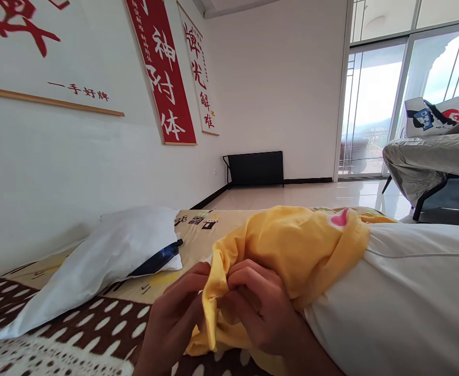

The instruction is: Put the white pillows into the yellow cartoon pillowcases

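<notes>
A yellow pillowcase [276, 240] with a pink patch is bunched over one end of a large white pillow [410, 292], whose bare part extends to the right edge of the view. My left hand [176, 308] is closed on the near corner of the yellow fabric, its fingertips partly behind a fold. From the other side of that fold, my right hand [259, 308] pinches the same corner with curled fingers. Both hands are close together, and the cloth hides where their fingertips meet. A second white pillow [123, 250] with a dark blue label lies to the left.
Beneath everything is a bed with a beige and brown patterned sheet [123, 318]. Scrolls [170, 78] hang on the left wall. A folded black panel [256, 168] leans by the far wall. At right, a covered table [433, 156] bears a printed bag [429, 117].
</notes>
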A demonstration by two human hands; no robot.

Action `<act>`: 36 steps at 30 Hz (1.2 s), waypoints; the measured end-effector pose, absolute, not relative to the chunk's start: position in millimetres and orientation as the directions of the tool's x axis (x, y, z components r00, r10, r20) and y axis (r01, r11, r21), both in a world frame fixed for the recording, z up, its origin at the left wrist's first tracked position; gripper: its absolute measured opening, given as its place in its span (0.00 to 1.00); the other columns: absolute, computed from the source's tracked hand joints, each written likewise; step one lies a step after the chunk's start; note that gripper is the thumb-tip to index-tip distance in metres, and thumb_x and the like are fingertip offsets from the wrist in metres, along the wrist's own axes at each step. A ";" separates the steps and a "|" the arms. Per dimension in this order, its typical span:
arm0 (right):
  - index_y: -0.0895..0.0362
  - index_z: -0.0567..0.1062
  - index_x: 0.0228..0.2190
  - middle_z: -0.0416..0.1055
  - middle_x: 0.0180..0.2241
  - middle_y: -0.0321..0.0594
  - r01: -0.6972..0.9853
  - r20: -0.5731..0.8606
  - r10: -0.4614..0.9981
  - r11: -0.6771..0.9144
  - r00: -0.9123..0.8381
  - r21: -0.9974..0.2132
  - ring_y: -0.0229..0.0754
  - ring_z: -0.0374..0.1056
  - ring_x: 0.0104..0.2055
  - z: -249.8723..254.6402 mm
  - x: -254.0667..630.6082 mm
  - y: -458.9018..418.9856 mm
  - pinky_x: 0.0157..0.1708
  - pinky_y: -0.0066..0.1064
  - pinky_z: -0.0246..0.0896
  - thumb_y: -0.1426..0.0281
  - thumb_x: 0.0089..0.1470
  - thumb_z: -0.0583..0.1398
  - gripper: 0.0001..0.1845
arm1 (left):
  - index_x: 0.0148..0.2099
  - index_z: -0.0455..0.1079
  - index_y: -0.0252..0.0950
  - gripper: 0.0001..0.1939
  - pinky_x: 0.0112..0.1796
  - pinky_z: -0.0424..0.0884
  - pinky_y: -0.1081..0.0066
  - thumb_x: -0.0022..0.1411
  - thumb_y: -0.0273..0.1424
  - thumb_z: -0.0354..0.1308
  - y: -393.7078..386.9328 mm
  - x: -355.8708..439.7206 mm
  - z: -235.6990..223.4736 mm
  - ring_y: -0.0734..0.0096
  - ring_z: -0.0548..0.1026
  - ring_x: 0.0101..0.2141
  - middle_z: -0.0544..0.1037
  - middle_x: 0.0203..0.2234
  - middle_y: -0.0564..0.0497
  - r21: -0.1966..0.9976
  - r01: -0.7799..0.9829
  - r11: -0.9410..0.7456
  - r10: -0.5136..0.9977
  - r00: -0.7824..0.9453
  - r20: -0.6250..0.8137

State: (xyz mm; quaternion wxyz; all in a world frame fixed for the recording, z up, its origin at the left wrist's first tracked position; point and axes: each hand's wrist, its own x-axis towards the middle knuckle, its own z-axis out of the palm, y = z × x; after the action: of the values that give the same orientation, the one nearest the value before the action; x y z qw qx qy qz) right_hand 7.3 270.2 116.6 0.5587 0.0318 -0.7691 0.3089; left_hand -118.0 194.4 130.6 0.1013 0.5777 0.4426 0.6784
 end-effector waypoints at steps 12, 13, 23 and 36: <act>0.57 0.68 0.30 0.66 0.27 0.34 -0.450 0.781 0.511 0.639 -0.358 -0.624 0.33 0.62 0.29 110.2 7.7 274.9 0.30 0.24 0.58 0.74 0.53 0.57 0.01 | 0.52 0.65 0.44 0.26 0.37 0.73 0.74 0.51 0.43 0.63 172.7 -126.6 130.9 0.63 0.73 0.42 0.73 0.45 0.47 0.321 0.850 -0.417 0.648 0.030 0.761; 0.57 0.68 0.30 0.67 0.27 0.34 -0.460 0.777 0.514 0.626 -0.364 -0.630 0.33 0.62 0.30 110.0 7.4 275.2 0.31 0.24 0.58 0.74 0.53 0.57 0.01 | 0.51 0.64 0.44 0.24 0.38 0.72 0.76 0.52 0.39 0.63 173.3 -126.4 131.1 0.65 0.74 0.41 0.73 0.43 0.49 0.271 0.882 -0.385 0.637 0.042 0.770; 0.57 0.71 0.28 0.70 0.32 0.39 -0.497 0.847 0.404 0.687 -0.346 -0.531 0.36 0.66 0.36 115.0 6.9 276.3 0.39 0.26 0.62 0.76 0.53 0.59 0.03 | 0.32 0.71 0.40 0.04 0.32 0.66 0.77 0.57 0.34 0.58 190.9 -99.1 128.1 0.75 0.69 0.25 0.73 0.24 0.57 0.503 0.796 -0.336 0.417 -0.353 0.838; 0.57 0.70 0.28 0.70 0.33 0.39 -0.467 0.846 0.427 0.707 -0.319 -0.532 0.36 0.67 0.37 111.4 5.6 277.1 0.38 0.27 0.63 0.78 0.52 0.58 0.04 | 0.30 0.71 0.37 0.10 0.25 0.65 0.76 0.52 0.38 0.57 193.9 -95.3 130.5 0.73 0.68 0.23 0.74 0.21 0.56 0.723 0.656 -0.216 0.533 -0.541 0.650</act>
State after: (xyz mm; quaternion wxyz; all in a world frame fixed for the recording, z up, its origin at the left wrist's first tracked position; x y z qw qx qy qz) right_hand 5.6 277.1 111.4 0.5835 0.0140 -0.7162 0.3827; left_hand -95.3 193.9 130.5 -0.0498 0.4765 0.6240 0.6173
